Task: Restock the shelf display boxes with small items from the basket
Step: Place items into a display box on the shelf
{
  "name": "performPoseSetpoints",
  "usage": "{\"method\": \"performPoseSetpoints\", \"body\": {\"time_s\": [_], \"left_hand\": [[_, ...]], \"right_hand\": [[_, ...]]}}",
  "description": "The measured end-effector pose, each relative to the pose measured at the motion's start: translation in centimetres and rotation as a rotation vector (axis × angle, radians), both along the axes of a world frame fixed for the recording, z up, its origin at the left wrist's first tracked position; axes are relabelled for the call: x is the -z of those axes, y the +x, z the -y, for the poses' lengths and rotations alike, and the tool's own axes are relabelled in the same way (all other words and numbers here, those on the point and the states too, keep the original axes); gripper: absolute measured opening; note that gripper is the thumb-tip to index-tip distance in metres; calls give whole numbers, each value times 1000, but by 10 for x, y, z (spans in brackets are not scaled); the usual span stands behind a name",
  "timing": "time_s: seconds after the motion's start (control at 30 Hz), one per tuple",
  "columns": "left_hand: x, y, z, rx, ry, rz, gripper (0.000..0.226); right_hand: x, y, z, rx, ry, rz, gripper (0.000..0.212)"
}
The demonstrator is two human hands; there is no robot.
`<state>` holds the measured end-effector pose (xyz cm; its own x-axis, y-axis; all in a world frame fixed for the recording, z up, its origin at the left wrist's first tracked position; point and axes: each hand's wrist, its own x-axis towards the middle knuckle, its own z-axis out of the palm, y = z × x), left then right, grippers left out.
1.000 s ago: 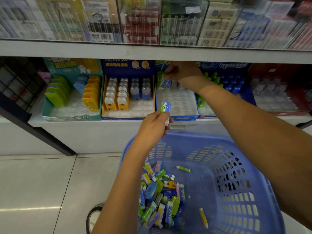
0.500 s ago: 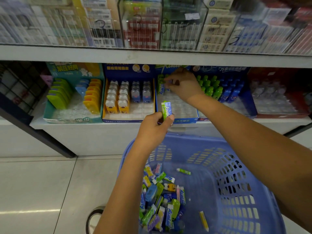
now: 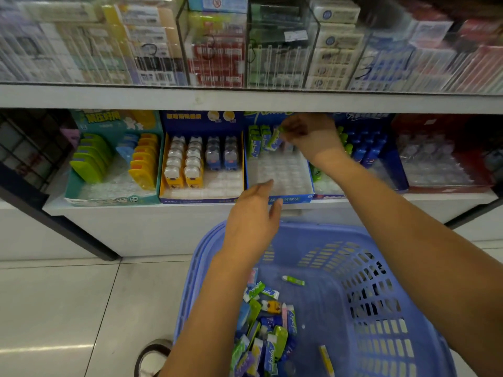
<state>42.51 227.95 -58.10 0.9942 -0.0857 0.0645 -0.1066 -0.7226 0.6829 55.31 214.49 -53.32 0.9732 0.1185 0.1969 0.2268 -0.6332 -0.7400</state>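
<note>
My right hand point(image 3: 310, 137) reaches into the back of the blue display box point(image 3: 288, 198) on the lower shelf. It pinches a green-and-blue packet point(image 3: 273, 141), tilted, beside two packets standing upright point(image 3: 257, 142) in the box's back row. The clear tray in front of them holds nothing. My left hand point(image 3: 255, 213) hovers with relaxed fingers and nothing in it, between the box's front edge and the blue plastic basket point(image 3: 299, 229). A heap of small packets point(image 3: 266, 330) lies at the basket's bottom left, with two loose ones apart.
Left of the box stand a teal display box point(image 3: 114, 198) with green and yellow items and a yellow-blue box point(image 3: 201, 198) with animal-shaped items. Right are a blue box point(image 3: 364, 148) and a red box point(image 3: 435, 159). Clear cases point(image 3: 217, 50) fill the upper shelf. A shoe point(image 3: 152, 357) is on the tiled floor.
The green-and-blue packet my left hand held up is gone from it, and that hand has opened. My right hand now holds a packet at the box's back row.
</note>
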Motion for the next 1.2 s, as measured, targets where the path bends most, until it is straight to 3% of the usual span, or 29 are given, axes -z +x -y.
{"method": "performPoseSetpoints", "body": {"time_s": [0.13,0.67,0.73,0.8,0.9,1.0,1.1,1.2], "left_hand": [[4,-3,7,74,186,-1,50],[3,0,-6,56,18,62,40],[5,-6,-7,4,-115,202,27],[15,-8,-8,-4,-131,231,22],[46,-11,-2,95,54,-81,25],[91,-26,7,244,341,-457,21],[137,-56,13,409,482,-755,28],[167,-77,15,499,560,-926,31]], "right_hand": [[13,11,-11,-41,-119,68,21],[19,3,-18,-88,-375,92,30],[16,-14,-11,-51,-345,110,32],[18,-46,1,-44,-182,116,20],[50,-101,19,-146,-44,-160,6],[115,-139,37,-238,-344,-554,13],[188,-165,52,-302,-579,-938,19],[236,-184,58,-228,-664,-1061,11]]}}
